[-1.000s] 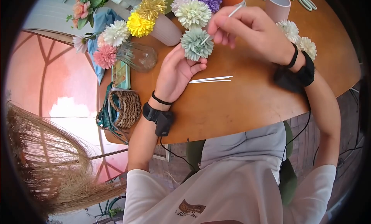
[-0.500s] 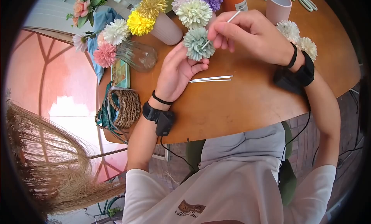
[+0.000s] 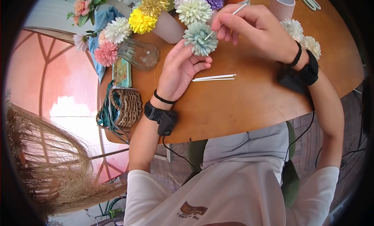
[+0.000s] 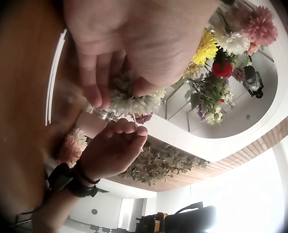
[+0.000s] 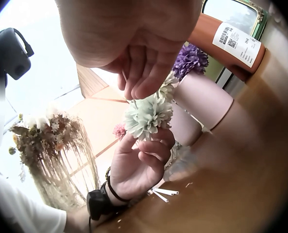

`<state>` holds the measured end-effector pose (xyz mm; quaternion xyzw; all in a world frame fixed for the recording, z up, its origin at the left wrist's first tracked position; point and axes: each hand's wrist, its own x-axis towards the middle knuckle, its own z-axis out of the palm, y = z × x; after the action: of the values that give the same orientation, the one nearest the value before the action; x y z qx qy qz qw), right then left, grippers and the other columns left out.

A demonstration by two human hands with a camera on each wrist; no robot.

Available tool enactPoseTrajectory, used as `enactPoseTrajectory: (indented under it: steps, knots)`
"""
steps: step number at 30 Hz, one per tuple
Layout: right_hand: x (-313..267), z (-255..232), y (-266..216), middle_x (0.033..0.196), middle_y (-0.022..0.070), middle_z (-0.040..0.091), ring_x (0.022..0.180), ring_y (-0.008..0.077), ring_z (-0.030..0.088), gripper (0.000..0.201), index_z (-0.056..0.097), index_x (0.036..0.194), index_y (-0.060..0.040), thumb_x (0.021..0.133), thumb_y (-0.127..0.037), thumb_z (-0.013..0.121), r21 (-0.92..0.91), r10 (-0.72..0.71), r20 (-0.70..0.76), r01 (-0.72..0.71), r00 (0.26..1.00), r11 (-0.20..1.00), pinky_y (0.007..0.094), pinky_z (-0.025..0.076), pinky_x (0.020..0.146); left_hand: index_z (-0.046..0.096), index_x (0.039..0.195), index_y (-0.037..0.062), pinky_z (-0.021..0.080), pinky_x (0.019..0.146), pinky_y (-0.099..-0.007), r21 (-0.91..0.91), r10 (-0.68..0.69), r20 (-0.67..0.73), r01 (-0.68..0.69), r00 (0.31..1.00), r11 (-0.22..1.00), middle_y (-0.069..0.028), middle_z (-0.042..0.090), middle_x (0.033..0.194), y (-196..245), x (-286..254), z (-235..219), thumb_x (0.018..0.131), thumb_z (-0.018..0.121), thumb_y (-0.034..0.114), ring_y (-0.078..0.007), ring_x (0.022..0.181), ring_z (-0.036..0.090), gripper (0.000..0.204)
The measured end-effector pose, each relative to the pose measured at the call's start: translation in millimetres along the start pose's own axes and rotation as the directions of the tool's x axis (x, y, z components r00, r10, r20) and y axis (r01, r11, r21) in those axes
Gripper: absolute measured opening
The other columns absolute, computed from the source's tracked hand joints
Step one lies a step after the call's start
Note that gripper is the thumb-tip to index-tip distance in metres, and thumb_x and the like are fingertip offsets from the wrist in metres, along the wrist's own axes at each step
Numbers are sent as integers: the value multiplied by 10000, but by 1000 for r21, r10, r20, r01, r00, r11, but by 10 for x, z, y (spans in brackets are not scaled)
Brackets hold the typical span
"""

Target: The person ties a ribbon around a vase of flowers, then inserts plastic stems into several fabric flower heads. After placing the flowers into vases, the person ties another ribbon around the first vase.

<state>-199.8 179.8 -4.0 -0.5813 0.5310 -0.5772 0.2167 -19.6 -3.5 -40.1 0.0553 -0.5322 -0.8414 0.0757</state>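
Note:
My left hand (image 3: 176, 70) holds a pale blue-green artificial flower head (image 3: 200, 39), its fingers curled under and behind the petals. In the right wrist view the flower head (image 5: 148, 118) faces up, cupped by the left fingertips. Above and to the right, my right hand (image 3: 261, 33) pinches a thin white stick (image 3: 239, 9) between thumb and fingers. The stick slants down, its lower end over the petals. In the left wrist view the right fingertips come close to the petals (image 4: 134, 104). Several more white sticks (image 3: 214, 77) lie on the table below the hands.
Yellow (image 3: 142, 21), pink (image 3: 106, 54) and white flowers (image 3: 117, 30) stand at the left in a glass vase (image 3: 146, 56) and a ribbed pale vase (image 3: 168, 28). A woven basket (image 3: 126, 107) sits at the table's left edge. Pale flowers (image 3: 292, 29) and a pink cup (image 3: 282, 6) are at right.
The left hand has raised the flower head slightly and tilted it. The right hand has risen a little with the stick, whose end stays at the petals.

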Motion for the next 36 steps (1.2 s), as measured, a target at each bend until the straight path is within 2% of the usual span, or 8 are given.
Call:
enactPoseTrajectory:
  steps: [2, 5, 15, 18, 21, 24, 30, 36]
  knots:
    - [3, 2, 3, 953, 22, 677, 824, 80, 609, 347, 691, 1015, 25, 1096, -226, 466, 4, -12, -12, 12, 1000, 1000, 239, 497, 728, 495, 1347, -1, 539, 900, -367, 27, 3, 15, -3, 1000, 1000, -125, 624, 1238, -3, 0, -30, 1065, 458, 199, -227, 1022, 648, 348]
    - [0, -11, -18, 959, 22, 679, 832, 80, 611, 347, 692, 1020, 25, 1096, -225, 465, 2, -12, -28, 12, 1000, 1000, 237, 496, 728, 485, 1353, 16, 569, 876, -362, 8, 6, -8, -5, 1000, 1000, -109, 656, 1148, 9, 5, 16, 1048, 521, 170, -218, 974, 676, 343]
    - [-9, 2, 40, 964, 22, 684, 836, 79, 613, 355, 695, 1012, 32, 1094, -231, 471, -19, -28, -58, 27, 998, 999, 238, 493, 728, 481, 1335, 10, 584, 849, -357, 29, 9, -7, -9, 1000, 1000, -115, 651, 1148, 12, 9, 57, 1021, 571, 111, -216, 960, 688, 342]
    - [-4, 17, 46, 863, 14, 687, 809, 80, 638, 328, 717, 1019, 2, 1060, -253, 516, -33, -33, -66, 31, 997, 999, 237, 521, 728, 482, 1330, 8, 585, 850, -354, 36, 3, -5, -3, 1000, 999, -119, 647, 1155, 4, 2, 65, 1017, 581, 98, -214, 954, 687, 341]
    - [-9, 17, 27, 948, 29, 688, 815, 87, 609, 367, 690, 998, 45, 1087, -243, 481, -66, -30, -6, 29, 1000, 997, 240, 488, 723, 482, 1329, 7, 586, 851, -351, 40, 5, -2, -5, 1000, 999, -119, 646, 1160, -5, -5, 72, 1009, 591, 80, -210, 943, 686, 346]
    - [-5, 23, 39, 859, 18, 687, 793, 85, 637, 319, 718, 1014, 0, 1056, -242, 515, -44, -44, -27, 43, 999, 998, 245, 517, 711, 480, 1336, 6, 585, 851, -349, 46, 18, -11, -17, 1000, 999, -118, 646, 1164, -5, -2, 74, 1001, 598, 59, -206, 936, 684, 359]
    - [-12, 21, 37, 864, 7, 682, 760, 75, 604, 293, 724, 1037, -19, 1045, -240, 532, -14, -20, -6, 20, 1000, 1000, 241, 504, 695, 477, 1348, 9, 579, 853, -349, 61, 47, 2, -47, 999, 997, -120, 646, 1184, -4, -13, 90, 998, 595, 42, -202, 943, 680, 371]
    - [-67, -26, -122, 921, -2, 660, 750, 59, 565, 223, 711, 1093, -41, 1018, -162, 539, 194, -13, 145, -15, 989, 981, 230, 488, 691, 467, 1347, 16, 571, 859, -342, 36, 168, -27, -167, 985, 985, -121, 640, 1221, -23, -45, 92, 1016, 565, 62, -194, 1021, 662, 349]
